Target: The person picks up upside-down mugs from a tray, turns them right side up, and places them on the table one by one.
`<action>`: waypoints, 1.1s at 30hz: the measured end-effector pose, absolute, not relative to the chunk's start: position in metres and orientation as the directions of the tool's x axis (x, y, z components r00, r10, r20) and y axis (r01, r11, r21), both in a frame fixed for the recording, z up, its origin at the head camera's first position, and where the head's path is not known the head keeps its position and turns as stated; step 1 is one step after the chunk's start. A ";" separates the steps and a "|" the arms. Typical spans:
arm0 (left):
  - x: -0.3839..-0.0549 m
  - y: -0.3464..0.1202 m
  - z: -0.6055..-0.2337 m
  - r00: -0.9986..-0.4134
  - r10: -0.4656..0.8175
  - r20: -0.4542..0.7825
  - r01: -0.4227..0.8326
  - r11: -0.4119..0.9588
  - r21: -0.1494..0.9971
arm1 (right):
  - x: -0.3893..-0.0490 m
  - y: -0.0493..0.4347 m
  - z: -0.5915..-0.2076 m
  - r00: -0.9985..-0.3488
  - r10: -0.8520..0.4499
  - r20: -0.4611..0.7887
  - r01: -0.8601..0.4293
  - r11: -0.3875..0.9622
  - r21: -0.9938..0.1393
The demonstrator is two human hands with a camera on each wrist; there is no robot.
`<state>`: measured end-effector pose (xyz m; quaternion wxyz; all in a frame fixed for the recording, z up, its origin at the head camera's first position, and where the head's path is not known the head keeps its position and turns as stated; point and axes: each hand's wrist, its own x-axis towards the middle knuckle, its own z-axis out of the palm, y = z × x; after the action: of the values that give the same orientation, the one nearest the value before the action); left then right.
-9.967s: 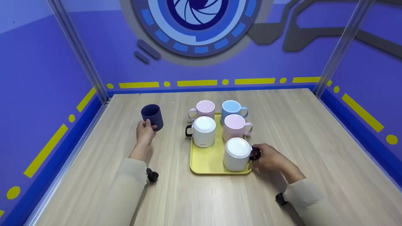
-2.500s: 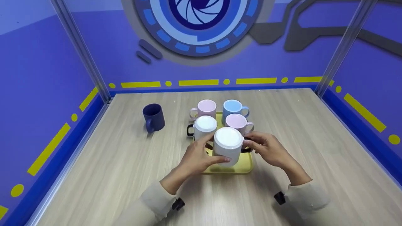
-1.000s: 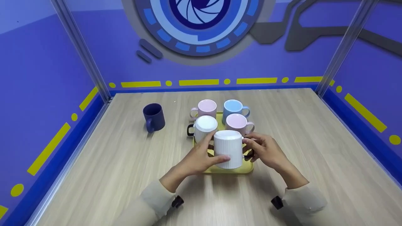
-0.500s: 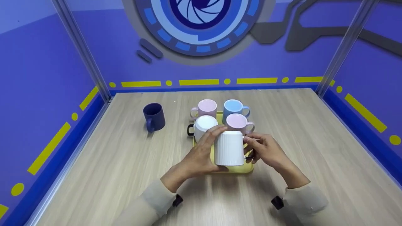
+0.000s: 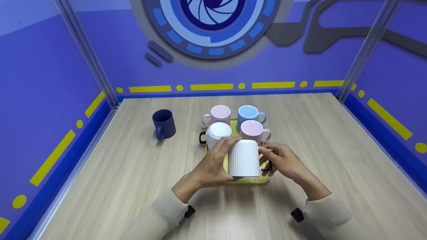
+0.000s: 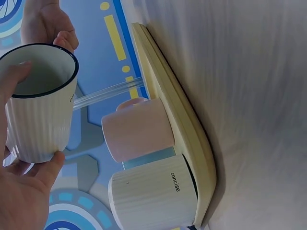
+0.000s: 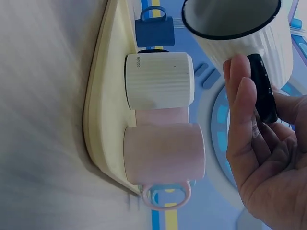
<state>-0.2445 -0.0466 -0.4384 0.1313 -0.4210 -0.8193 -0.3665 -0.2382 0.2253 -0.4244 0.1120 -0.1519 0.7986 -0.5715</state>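
Note:
A white ribbed mug (image 5: 244,158) with a dark rim is held upside down, tilted, above the front of a yellow tray (image 5: 257,180). My left hand (image 5: 210,166) grips its body from the left; in the left wrist view the thumb reaches over the rim of the mug (image 6: 41,124). On the other side my right hand (image 5: 283,161) pinches its black handle (image 7: 263,88). Another white mug (image 5: 218,131) sits upside down on the tray, just behind my left fingers. A pink mug (image 5: 252,130) stands behind the held one.
At the tray's back are a second pink mug (image 5: 220,114) on the left and a light blue mug (image 5: 248,115) on the right. A navy mug (image 5: 164,125) stands upright on the table to the left. Blue-purple panels enclose the table's back and sides.
Since ten seconds ago my left hand has let go of the navy mug and taken hold of the white mug, now lifted off the tray. That mug has tilted, its base turning out of sight.

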 end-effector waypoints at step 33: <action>-0.253 -0.045 -0.432 -0.882 0.407 0.239 0.341 0.200 0.918 | -0.225 0.227 -0.432 -0.705 -0.486 0.517 -0.701 0.368 -0.610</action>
<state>-0.2530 -0.0452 -0.4323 -0.0280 -0.2416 -0.7741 -0.5844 -0.2248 0.2274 -0.4322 -0.1256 -0.3630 0.8175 -0.4291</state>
